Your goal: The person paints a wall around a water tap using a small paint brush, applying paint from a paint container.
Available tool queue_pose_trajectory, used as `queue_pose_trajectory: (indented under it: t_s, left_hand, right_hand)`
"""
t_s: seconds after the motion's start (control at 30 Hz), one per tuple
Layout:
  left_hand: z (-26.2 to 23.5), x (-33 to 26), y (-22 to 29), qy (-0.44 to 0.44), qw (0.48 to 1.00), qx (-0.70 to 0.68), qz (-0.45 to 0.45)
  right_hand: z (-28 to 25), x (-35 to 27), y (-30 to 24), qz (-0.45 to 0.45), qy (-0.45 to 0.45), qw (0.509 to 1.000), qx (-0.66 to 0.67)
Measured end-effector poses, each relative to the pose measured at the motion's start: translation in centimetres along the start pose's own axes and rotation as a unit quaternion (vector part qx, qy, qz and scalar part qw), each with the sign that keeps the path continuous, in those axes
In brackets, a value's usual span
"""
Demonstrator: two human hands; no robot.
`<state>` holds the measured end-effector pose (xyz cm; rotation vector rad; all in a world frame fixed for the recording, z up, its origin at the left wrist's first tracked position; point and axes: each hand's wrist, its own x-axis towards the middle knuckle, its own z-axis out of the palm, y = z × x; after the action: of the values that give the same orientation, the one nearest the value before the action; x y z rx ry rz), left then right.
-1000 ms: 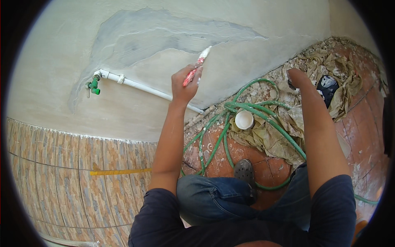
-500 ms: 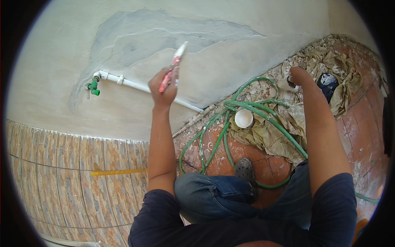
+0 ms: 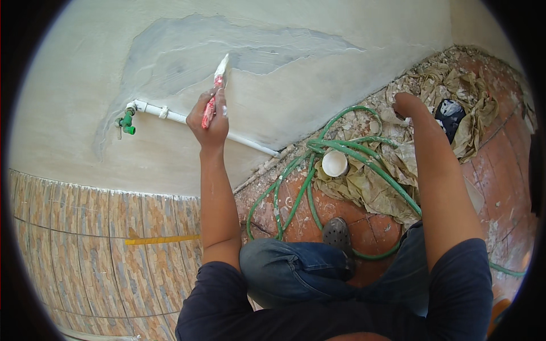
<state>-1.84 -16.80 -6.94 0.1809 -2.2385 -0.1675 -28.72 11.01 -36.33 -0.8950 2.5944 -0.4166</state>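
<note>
Red-handled paintbrush is gripped in the closed left hand, tip beyond it; white pipe runs behind. Right hand: grip cannot be determined.

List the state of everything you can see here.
Left hand, closed around red-handled tool.
Tool tip, coated white.
Right hand, grip unclear.
Wall patch, grey, unevenly smeared.
Green tap, no visible flow.
White pipe, joined to tap.
Green hose, looped.
White tub, open.
Brown sheet, crumpled.
Clog, worn.

navy short-sleeved shirt | faded blue jeans | grey perforated clog
</note>
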Motion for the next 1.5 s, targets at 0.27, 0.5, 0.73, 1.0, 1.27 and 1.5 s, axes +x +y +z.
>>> queue_pose_trajectory:
  t_s: [0.27, 0.5, 0.73, 1.0, 1.27, 1.5]
  left_hand:
    - [9.4, -1.3, 4.0, -0.098, 0.984, -0.14, 0.047]
    - [9.8, -0.3, 3.1, -0.067, 0.991, -0.096, 0.057]
    - [3.6, 1.0, 2.4, 0.073, 0.996, -0.036, 0.029]
    - [9.7, -0.9, 3.9, -0.096, 0.985, -0.143, -0.014]
    - [6.3, 2.2, 0.8, -0.009, 0.989, -0.137, -0.06]
    - [-1.8, 4.0, 2.2, 0.17, 0.984, -0.058, 0.019]
  right_hand:
    - [1.6, 0.7, 0.1, -0.033, 0.004, 0.998, -0.048]
    - [-0.2, -0.1, -0.2, 0.026, -0.039, 0.999, -0.012]
    - [0.2, -0.5, 1.6, -0.011, 0.036, 0.999, 0.018]
    - [1.5, 0.7, 0.2, -0.026, 0.019, 0.999, -0.039]
    - [1.2, 0.5, 1.3, -0.028, 0.03, 0.999, -0.014]
    - [1.7, 1.4, 1.2, 0.017, 0.005, 0.999, -0.029]
